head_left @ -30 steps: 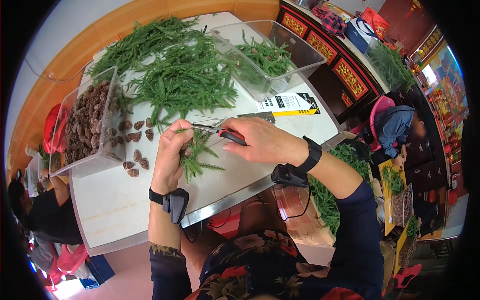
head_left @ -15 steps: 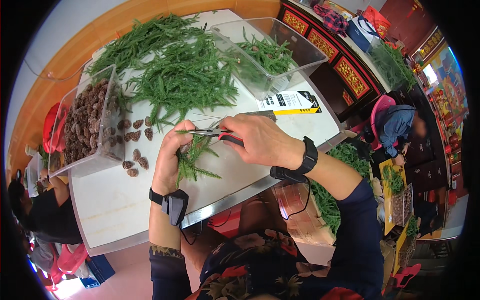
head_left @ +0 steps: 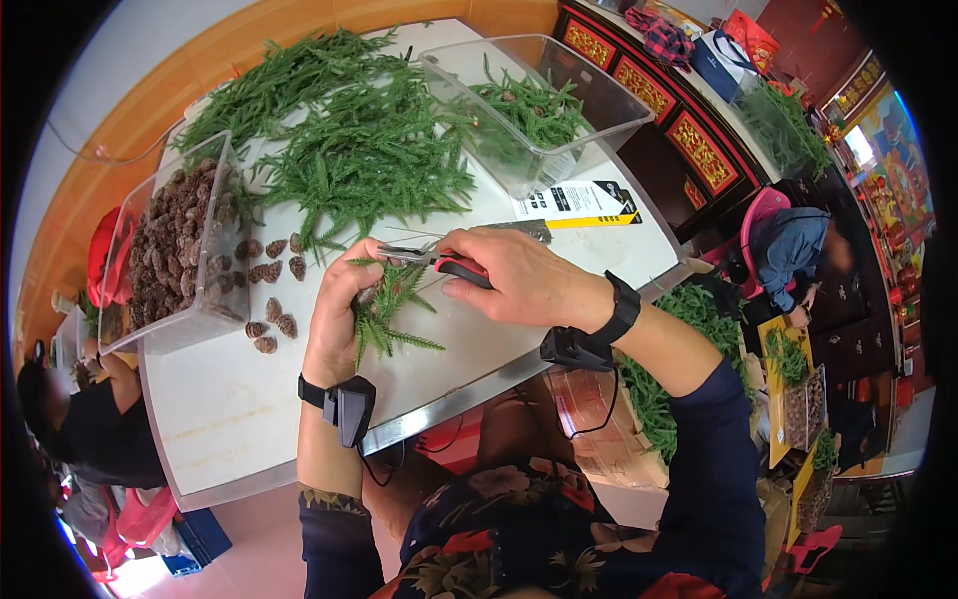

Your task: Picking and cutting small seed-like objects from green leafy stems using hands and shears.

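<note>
My left hand [head_left: 337, 299] pinches the stem end of a green artificial pine sprig [head_left: 391, 321], whose needled branches hang down to the right of the fingers. Something brownish shows partly behind the fingers; I cannot make out what it is. In my right hand [head_left: 534, 285] is a pair of pliers [head_left: 460, 270] with red and black handles. The pliers' metal jaws point left and lie right at my left fingertips, over the top of the sprig. Whether the jaws grip anything is too small to tell. Thin wires [head_left: 404, 232] show just beyond the hands.
Left on the white table [head_left: 230, 419] stands a clear bin [head_left: 215, 290] of pine cones, with several loose cones [head_left: 271, 271] beside it. Green sprigs [head_left: 359, 150] are heaped behind. A second clear bin [head_left: 559, 150] and a printed card [head_left: 589, 203] are at the right. Other people sit nearby.
The pliers' jaws have tilted and shifted slightly up at the left fingertips. My right thumb has come down along the handle. The left hand and sprig have barely moved.
</note>
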The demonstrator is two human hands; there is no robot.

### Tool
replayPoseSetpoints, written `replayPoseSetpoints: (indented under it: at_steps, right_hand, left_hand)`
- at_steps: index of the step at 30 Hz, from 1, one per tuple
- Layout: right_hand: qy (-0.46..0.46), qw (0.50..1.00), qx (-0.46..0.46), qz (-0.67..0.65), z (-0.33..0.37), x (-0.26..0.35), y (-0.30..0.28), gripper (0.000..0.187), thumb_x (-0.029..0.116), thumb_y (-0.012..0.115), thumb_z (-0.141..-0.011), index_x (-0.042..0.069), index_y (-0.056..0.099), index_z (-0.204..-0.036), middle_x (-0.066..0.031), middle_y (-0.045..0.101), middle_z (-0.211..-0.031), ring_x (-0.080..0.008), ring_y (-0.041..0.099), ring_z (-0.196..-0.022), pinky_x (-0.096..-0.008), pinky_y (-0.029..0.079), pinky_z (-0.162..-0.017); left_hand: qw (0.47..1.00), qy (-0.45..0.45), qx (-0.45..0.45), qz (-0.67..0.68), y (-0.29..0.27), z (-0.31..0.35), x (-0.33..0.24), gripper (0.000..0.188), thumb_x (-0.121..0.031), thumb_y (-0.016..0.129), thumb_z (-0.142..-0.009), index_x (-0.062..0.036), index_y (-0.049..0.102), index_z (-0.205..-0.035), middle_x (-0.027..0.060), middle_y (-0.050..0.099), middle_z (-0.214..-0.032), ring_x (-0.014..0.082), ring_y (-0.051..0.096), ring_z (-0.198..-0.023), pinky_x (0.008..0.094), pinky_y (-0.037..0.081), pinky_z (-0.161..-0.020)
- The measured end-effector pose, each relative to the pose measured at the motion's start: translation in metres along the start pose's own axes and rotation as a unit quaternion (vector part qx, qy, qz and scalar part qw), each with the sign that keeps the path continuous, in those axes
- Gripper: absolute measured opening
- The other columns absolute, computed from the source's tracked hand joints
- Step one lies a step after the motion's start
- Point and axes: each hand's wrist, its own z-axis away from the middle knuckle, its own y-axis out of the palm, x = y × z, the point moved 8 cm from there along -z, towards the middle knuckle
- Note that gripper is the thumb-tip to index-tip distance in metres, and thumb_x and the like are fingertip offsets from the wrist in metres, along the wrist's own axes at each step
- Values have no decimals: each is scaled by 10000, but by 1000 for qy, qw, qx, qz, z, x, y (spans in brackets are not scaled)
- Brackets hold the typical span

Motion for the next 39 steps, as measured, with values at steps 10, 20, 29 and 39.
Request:
replayPoseSetpoints:
  at_steps: [10,20,29,39]
  right_hand:
    - [3,1000,17,18,-5,1,7,304,171,669,-854,-4,571,-1081,-166,653,-913,-350,623,-858,-415,489,-762]
    - [58,995,77,14,-8,-3,12,323,198,672,-860,9,576,-1103,-160,663,-900,-344,625,-847,-401,488,-758]
    - [19,999,44,12,3,-5,1,369,251,666,-875,9,577,-1138,-152,651,-966,-320,621,-869,-386,488,-785]
    - [-47,996,71,20,-1,-9,4,350,216,691,-850,17,587,-1118,-139,636,-968,-318,611,-868,-382,491,-770]
  left_hand:
    - [1000,-8,11,-14,-6,1,2,143,-65,531,-858,-32,580,-989,31,653,-902,79,586,-739,201,466,-673]
    - [1000,7,10,-23,-9,-1,4,124,-82,538,-856,-40,585,-963,30,652,-910,77,582,-743,203,462,-680]
    - [1000,-2,27,-12,-1,-1,3,143,-92,549,-840,-47,562,-975,10,609,-873,73,557,-730,201,448,-679]
    - [998,-40,45,21,-1,-1,17,247,-157,564,-787,-31,535,-997,31,558,-885,115,549,-781,233,448,-710]
